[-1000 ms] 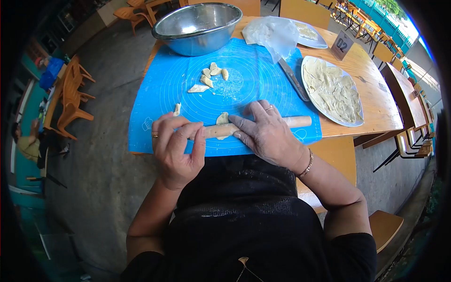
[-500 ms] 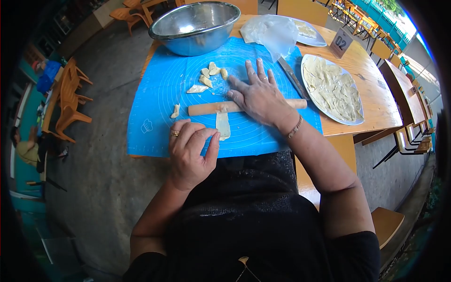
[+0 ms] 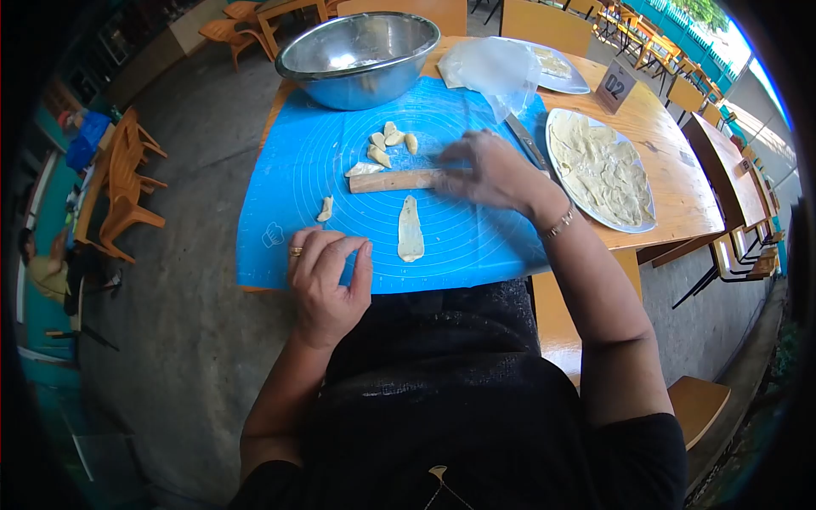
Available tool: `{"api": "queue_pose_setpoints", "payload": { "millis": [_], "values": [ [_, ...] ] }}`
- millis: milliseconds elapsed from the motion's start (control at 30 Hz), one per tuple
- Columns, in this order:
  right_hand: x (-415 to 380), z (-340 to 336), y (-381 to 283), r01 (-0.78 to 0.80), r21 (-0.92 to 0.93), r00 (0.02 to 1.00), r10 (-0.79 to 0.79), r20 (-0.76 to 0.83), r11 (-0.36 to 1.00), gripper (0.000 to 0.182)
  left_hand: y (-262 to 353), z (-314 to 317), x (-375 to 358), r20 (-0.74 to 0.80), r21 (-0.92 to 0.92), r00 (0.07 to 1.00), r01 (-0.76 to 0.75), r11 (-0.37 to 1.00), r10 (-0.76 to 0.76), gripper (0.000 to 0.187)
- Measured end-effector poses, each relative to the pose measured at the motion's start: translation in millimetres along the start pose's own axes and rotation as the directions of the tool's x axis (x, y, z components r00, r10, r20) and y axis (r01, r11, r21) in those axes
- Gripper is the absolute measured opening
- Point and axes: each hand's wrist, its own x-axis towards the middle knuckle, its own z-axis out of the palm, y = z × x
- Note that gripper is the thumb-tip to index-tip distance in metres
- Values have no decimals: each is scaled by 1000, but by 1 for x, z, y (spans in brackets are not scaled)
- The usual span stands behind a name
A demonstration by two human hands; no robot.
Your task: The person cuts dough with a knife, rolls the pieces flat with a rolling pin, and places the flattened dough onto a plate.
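Note:
My right hand [image 3: 497, 170] is over the right part of a wooden rolling pin [image 3: 391, 181], its fingers smeared by motion; whether they grip the pin cannot be told. Just nearer to me lies a flattened dough strip [image 3: 410, 231] on the blue baking mat [image 3: 327, 268]. My left hand [image 3: 330, 285] hovers at the mat's front edge, empty, with fingers loosely bent and thumb apart. A small rolled dough piece [image 3: 325, 209] rests beyond it. Several dough lumps [image 3: 379, 153] lie past the pin, and a flat dough piece [image 3: 363, 169] is against its left end.
A steel bowl [image 3: 357, 64] stands at the far left of the wooden table [image 3: 676, 183]. To the right are a knife [image 3: 525, 140] and a plate [image 3: 650, 223] spread with flat dough. A plastic bag [image 3: 489, 72], another plate [image 3: 578, 86] and a number card [image 3: 615, 86] sit farther back.
The rolling pin has moved away from me, off the dough strip, which now shows whole and longer. My right hand has gone from flat and spread to arched. My left hand has shifted slightly left.

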Motion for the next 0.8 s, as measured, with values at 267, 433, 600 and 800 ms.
{"api": "queue_pose_setpoints", "payload": {
  "millis": [267, 433, 600, 800],
  "values": [
    [-36, -12, -9, 46, 140, 996, -34, -84, 989, 25, -39, -29, 9, -202, 212, 978, 103, 972, -60, 7],
    [-67, -11, -40, 72, 275, 997, -69, -23, 959, 36, -57, -37, 7, -271, 222, 957, 167, 961, -103, 4],
    [-77, 2, -52, 74, 38, 995, -71, -65, 997, 34, -16, -27, 9, 34, 98, 999, -38, 994, 35, 19],
    [-65, 16, -37, 42, -199, 984, -75, -159, 979, 35, -1, 11, 17, 516, -84, 856, 3, 996, 41, 71]
  ]
}}
